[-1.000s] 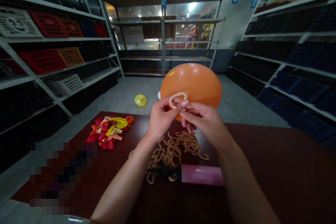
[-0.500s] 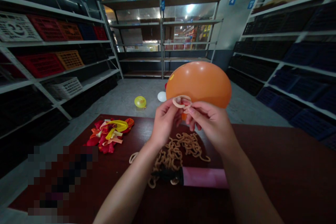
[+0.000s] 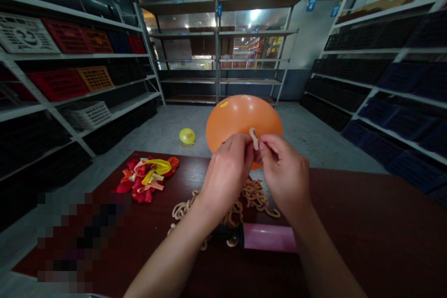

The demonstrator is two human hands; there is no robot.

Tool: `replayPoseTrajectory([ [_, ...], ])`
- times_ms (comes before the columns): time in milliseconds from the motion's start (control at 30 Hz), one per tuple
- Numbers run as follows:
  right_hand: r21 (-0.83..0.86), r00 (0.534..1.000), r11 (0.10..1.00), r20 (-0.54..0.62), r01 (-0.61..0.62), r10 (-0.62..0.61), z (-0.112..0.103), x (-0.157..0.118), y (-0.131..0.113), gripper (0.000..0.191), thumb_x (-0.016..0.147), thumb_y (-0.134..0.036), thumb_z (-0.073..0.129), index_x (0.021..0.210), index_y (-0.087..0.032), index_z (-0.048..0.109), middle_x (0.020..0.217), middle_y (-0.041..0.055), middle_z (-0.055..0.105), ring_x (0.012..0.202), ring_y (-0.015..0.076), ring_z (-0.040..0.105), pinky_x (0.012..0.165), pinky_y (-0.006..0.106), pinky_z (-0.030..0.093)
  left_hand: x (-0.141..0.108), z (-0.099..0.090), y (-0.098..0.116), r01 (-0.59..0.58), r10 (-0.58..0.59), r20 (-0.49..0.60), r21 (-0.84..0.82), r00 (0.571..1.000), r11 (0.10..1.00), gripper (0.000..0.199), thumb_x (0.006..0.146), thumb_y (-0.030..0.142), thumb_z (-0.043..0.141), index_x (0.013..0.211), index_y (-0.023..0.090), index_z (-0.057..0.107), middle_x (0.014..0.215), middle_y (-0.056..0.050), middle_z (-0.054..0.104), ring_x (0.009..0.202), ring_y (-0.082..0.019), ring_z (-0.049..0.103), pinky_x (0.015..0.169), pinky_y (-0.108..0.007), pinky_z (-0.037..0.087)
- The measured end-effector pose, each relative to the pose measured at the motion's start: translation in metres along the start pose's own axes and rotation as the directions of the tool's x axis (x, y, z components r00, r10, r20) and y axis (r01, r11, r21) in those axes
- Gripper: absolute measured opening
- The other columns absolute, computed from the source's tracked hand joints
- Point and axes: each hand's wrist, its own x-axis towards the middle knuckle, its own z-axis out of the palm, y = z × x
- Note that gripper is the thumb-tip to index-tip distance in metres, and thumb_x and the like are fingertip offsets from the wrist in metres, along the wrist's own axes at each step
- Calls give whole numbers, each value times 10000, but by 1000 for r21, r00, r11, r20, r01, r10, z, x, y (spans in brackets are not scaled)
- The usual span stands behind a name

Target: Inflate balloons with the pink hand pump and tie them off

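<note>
A large orange balloon (image 3: pixel 244 118), inflated, is just beyond my hands, and its lower part shows beneath the fingers. Between my fingertips a short end of beige cord (image 3: pixel 253 136) stands up in front of the balloon. My left hand (image 3: pixel 228 163) is closed, back toward me, its fingertips mostly hidden at the cord. My right hand (image 3: pixel 284 163) pinches at the cord with thumb and forefinger. The balloon's neck is hidden by the hands. On the table below lies a tangled heap of beige cord (image 3: pixel 256 195), partly covered by my left forearm.
A pink pump (image 3: pixel 268 236) with a black end lies on the dark red table (image 3: pixel 366 223). Uninflated balloons (image 3: pixel 150 177), red, yellow and pale, are piled at left. One small yellow balloon (image 3: pixel 187 136) rests on the floor. Shelves with crates (image 3: pixel 57 84) line both sides.
The orange balloon has shifted left and slightly down. My left hand has turned over and moved right, closer to the right hand. The curved cord loop now shows as a short upright end.
</note>
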Motion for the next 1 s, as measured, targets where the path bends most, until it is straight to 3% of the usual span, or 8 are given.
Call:
replayPoseTrajectory([
  [133,-92,996,992,-9,87,-88,3,-1,-1,162,955,-285,494,899,-243,639,790,26,724,698,173,676,651,284,449,0,-9,3,30,-37,65,106,997,994,72,985,183,479,968,177,549,884,-75,656,777,-221,636,660,-335,456],
  [233,-101,991,986,1,136,-136,6,-2,1,168,966,-281,481,920,-241,637,796,30,715,722,182,671,673,297,447,2,-12,2,99,-107,89,90,990,991,76,993,196,468,987,170,540,900,-73,661,800,-222,638,675,-328,443],
  [467,-29,984,985,66,167,-165,7,-1,7,183,972,-299,467,976,-287,650,894,39,698,849,211,650,826,361,480,8,-15,-9,248,-205,186,-247,961,937,105,966,176,462,918,174,555,879,-49,653,791,-170,595,708,-296,430],
  [667,-26,975,975,10,222,-221,7,-2,5,196,977,-305,484,981,-295,681,922,38,729,863,208,658,820,387,505,12,-23,-13,404,-245,348,-522,905,751,130,938,260,515,888,159,581,822,-19,592,647,-111,480,588,-241,389],
  [733,59,984,982,-16,178,-177,9,-2,4,175,965,-311,515,977,-274,686,902,31,728,815,187,661,765,361,515,13,-20,-17,397,-262,315,-520,912,756,136,929,283,537,888,158,571,815,-18,585,644,-108,476,586,-239,385],
  [833,272,1000,962,4,11,-13,14,-2,3,150,928,-337,578,956,-240,689,817,19,707,701,148,634,667,307,512,12,-11,-22,323,-255,201,-504,946,801,115,913,279,569,925,166,549,807,-13,576,678,-115,504,619,-242,397],
  [933,425,991,895,81,-133,109,15,0,1,156,881,-367,637,895,-225,699,705,-10,658,595,121,567,591,279,479,12,-5,-23,236,-231,71,-482,970,844,185,898,262,611,1048,186,533,697,38,508,610,-112,469,591,-238,375],
  [1000,497,978,843,147,-205,151,14,2,1,159,851,-386,666,860,-232,707,640,-29,618,540,110,517,538,269,438,11,-5,-22,187,-201,19,-469,979,863,165,922,290,599,1046,183,573,714,21,558,627,-117,499,610,-243,394],
])
